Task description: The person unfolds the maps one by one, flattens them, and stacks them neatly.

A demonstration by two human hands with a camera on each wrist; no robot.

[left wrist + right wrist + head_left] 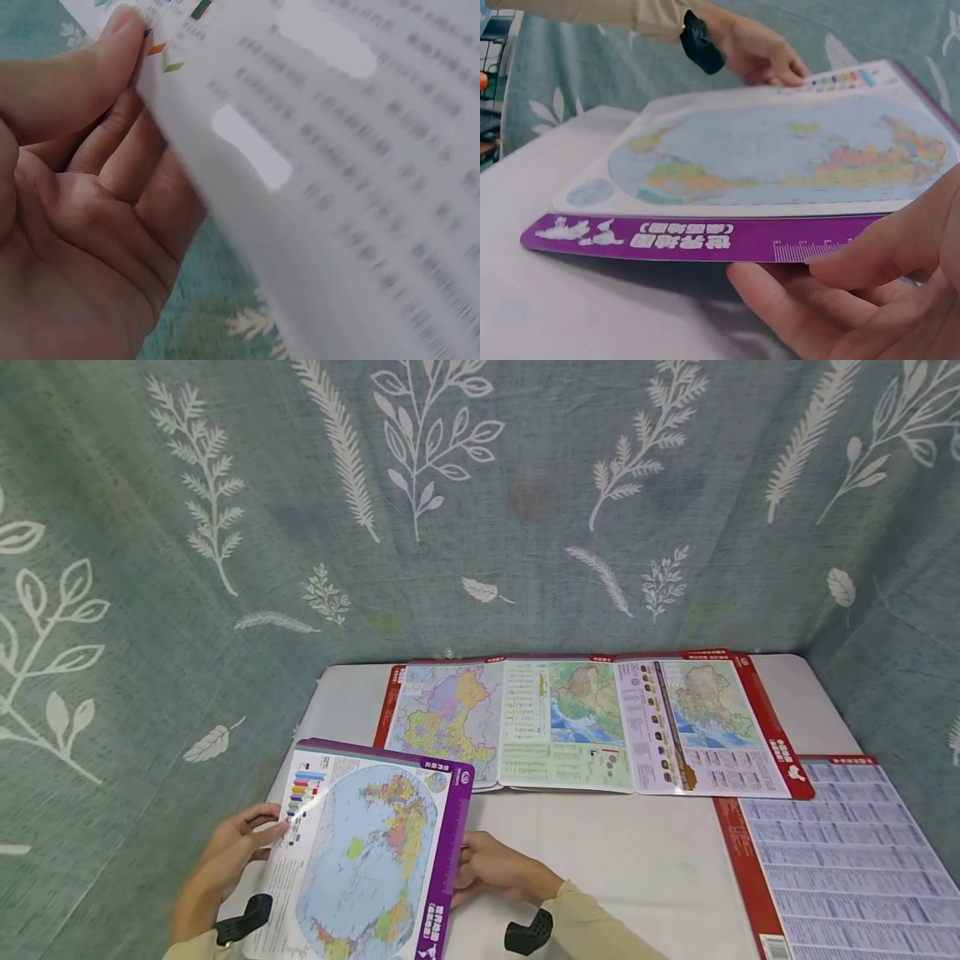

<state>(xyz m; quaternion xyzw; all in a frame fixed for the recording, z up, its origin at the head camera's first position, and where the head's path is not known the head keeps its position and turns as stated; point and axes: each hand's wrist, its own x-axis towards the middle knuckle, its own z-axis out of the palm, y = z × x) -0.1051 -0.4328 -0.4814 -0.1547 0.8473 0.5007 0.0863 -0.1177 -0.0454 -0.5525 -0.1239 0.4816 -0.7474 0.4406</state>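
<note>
A folded world map (367, 852) with a purple edge strip is held up at the left front of the table, tilted. My left hand (228, 860) pinches its white left edge, thumb on top and fingers underneath, as the left wrist view (82, 225) also shows. On the opposite side my right hand (498, 868) grips the purple edge (667, 238), its thumb on the printed ruler and its fingers below. In the right wrist view the purple side is raised over the white tabletop, casting a shadow beneath.
An unfolded red-edged map (562, 727) of several panels lies along the back of the table. At the right, a red-bordered sheet (847, 843) of printed tables lies partly under it. White cloth (615, 852) covers the table, and a green leaf-patterned curtain (525, 510) hangs behind and at both sides.
</note>
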